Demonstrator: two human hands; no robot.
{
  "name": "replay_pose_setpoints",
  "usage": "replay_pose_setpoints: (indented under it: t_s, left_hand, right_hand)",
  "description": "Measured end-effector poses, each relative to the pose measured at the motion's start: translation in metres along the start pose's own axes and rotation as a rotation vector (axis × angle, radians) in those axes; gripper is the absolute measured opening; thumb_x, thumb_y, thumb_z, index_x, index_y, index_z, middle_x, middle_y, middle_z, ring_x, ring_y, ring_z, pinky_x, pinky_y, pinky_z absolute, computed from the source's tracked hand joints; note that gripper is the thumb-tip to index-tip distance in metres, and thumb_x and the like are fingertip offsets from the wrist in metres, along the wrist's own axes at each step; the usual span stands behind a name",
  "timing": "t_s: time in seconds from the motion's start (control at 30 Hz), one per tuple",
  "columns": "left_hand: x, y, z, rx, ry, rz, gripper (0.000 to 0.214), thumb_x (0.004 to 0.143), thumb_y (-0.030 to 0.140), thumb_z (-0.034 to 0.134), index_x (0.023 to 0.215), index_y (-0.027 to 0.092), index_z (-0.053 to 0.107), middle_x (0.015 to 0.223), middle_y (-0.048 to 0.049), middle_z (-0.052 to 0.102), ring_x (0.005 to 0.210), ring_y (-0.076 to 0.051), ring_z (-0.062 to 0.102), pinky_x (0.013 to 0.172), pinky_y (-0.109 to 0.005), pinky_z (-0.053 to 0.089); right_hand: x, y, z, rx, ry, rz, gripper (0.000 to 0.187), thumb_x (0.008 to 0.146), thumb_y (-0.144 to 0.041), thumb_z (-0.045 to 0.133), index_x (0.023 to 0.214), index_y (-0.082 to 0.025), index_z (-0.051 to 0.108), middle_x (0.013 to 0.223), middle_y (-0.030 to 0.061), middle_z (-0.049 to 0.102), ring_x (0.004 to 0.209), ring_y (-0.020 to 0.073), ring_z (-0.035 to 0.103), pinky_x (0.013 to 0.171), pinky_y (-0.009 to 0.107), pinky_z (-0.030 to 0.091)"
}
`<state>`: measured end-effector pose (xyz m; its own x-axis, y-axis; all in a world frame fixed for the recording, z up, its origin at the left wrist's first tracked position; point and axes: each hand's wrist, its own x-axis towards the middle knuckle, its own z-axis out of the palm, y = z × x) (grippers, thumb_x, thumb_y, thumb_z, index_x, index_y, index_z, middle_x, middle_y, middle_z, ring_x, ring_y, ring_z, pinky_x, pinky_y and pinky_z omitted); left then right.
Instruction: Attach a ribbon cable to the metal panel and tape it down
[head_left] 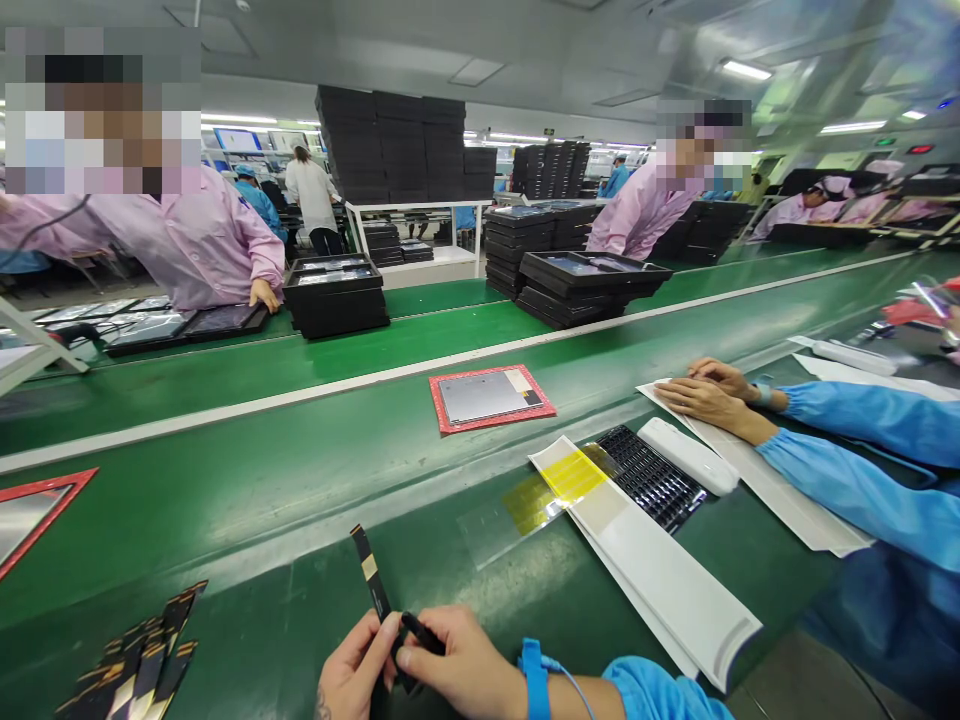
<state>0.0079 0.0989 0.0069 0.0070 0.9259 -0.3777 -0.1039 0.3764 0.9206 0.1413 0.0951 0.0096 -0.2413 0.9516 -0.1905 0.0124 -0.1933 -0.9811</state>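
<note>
Red-framed panel (pixel 491 398) on green conveyor (pixel 262 480)

Green conveyor belt (pixel 315 480) — red-framed panel (pixel 491 398), black strips (pixel 142 665) on it.

No legible text, label, brand or number anywhere in view. Green and red lit signs (pixel 902 145) on far wall: too small and blurred to read.

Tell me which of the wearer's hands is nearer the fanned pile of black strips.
Left. The left hand sits just right of the fanned pile; the right hand lies farther right.
</note>
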Motion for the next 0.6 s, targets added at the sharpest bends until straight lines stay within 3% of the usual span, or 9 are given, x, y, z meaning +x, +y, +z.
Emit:
replay_pose_setpoints:
  t_s: [0.17,0.3,0.4,0.5,0.6]
  left_hand:
    - [-0.004,0.006,0.001,-0.015,-0.028,-0.02,0.056,0.057,0.067,0.072,0.062,0.013,0.058,0.053,0.0025,0.039,0.053,-0.007,0.034,0.052,-0.018,0.028]
    - [-0.003,0.008,-0.001,-0.016,-0.105,-0.062,0.054,0.063,0.066,0.069,0.081,0.015,0.065,0.063,0.0004,0.047,0.058,-0.01,0.036,0.055,-0.019,0.029]
    - [-0.001,0.006,-0.003,0.001,-0.151,-0.03,0.048,0.068,0.061,0.068,0.079,0.015,0.065,0.064,-0.0004,0.047,0.06,-0.01,0.038,0.055,-0.02,0.029]
    - [0.0,0.008,-0.004,-0.04,-0.075,-0.007,0.049,0.068,0.063,0.067,0.074,0.015,0.065,0.059,0.0013,0.04,0.058,-0.009,0.036,0.054,-0.019,0.029]
    - [0.0,0.014,-0.004,-0.161,-0.028,-0.056,0.051,0.061,0.063,0.071,0.076,0.015,0.065,0.061,0.0022,0.039,0.056,-0.008,0.036,0.053,-0.018,0.03]
  right_hand:
    - [-0.001,-0.006,-0.001,0.023,-0.007,-0.018,0.015,0.063,-0.038,0.058,0.054,-0.026,0.059,0.053,-0.0072,0.051,0.055,0.0151,0.045,0.055,0.028,0.034]
    - [-0.004,-0.006,0.0,0.013,-0.018,-0.032,0.017,0.068,-0.04,0.058,0.057,-0.028,0.06,0.057,-0.0056,0.053,0.058,0.0182,0.049,0.059,0.031,0.037]
    - [-0.006,-0.006,-0.004,-0.027,-0.022,-0.023,0.023,0.072,-0.046,0.058,0.062,-0.025,0.059,0.059,-0.0038,0.052,0.06,0.0184,0.048,0.06,0.031,0.036]
    - [-0.001,-0.018,-0.02,-0.153,0.078,-0.021,0.032,0.076,-0.054,0.053,0.067,-0.023,0.054,0.059,-0.003,0.05,0.06,0.0173,0.047,0.06,0.03,0.036]
    - [0.022,-0.047,-0.053,-0.506,0.302,-0.052,0.047,0.076,-0.067,0.042,0.062,-0.023,0.047,0.056,-0.0021,0.049,0.057,0.0168,0.049,0.058,0.028,0.039]
